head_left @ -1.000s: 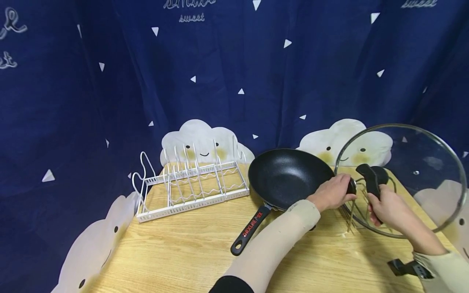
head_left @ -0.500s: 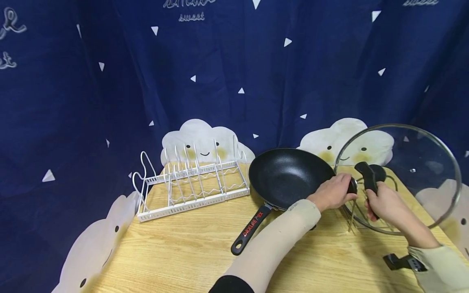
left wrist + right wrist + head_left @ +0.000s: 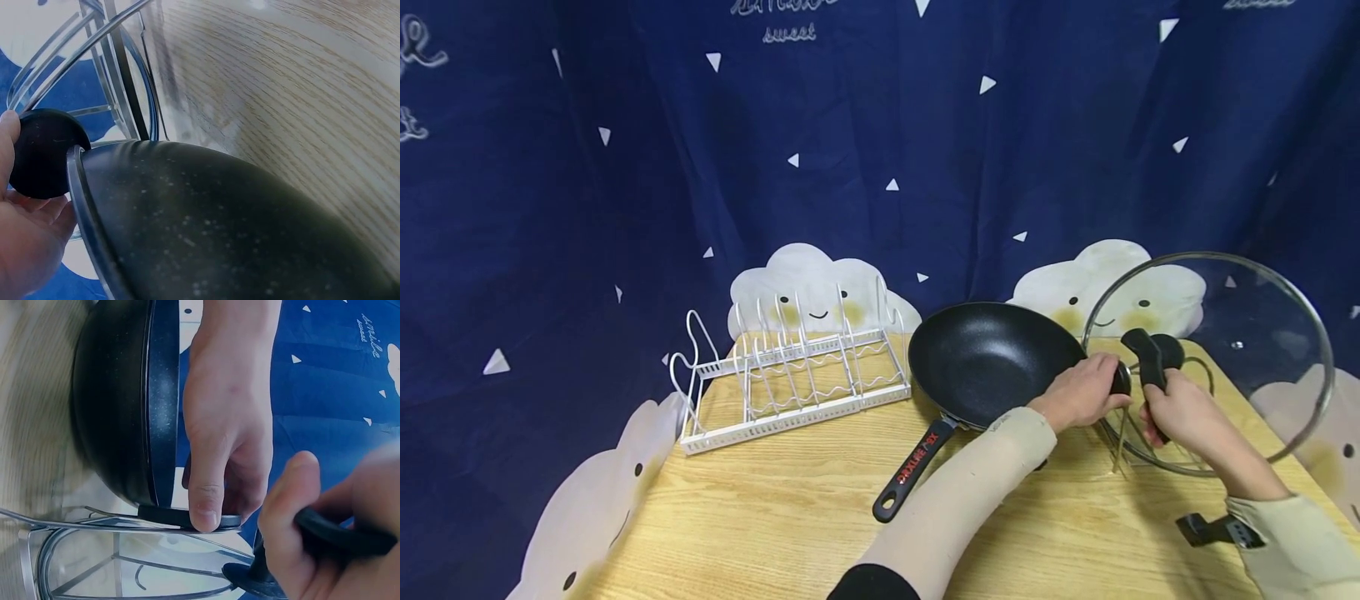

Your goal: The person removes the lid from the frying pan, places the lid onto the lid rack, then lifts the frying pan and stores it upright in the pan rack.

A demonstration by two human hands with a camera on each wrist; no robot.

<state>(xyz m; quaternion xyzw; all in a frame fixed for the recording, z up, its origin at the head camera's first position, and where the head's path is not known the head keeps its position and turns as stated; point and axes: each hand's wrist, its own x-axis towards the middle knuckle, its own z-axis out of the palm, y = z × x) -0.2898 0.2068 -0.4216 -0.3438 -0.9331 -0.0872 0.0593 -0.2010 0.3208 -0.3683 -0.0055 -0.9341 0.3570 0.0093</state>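
My left hand [image 3: 1077, 393] holds a round black knob [image 3: 49, 153] beside the wok's right rim; in the left wrist view thumb and fingers lie around it. My right hand [image 3: 1189, 418] grips the black handle [image 3: 1145, 354] of a large glass lid [image 3: 1273, 392]. The lid stands upright, metal-rimmed, at a gold wire rack [image 3: 1118, 446], which is partly hidden by the hands. Left of the hands sits the black wok [image 3: 992, 358], its handle [image 3: 913, 471] pointing toward the front left. My left forearm covers part of its near side.
A white wire rack [image 3: 797, 408] with upright dividers stands on the wooden table [image 3: 760, 517], left of the wok. Behind hangs a dark blue curtain [image 3: 850, 125] with white triangles and clouds. A black camera mount [image 3: 1217, 530] sits at my right wrist.
My right hand has shifted slightly left with the lid handle, and the lid's right edge has swung inward to the left. My left hand, the wok and the white rack stay put.
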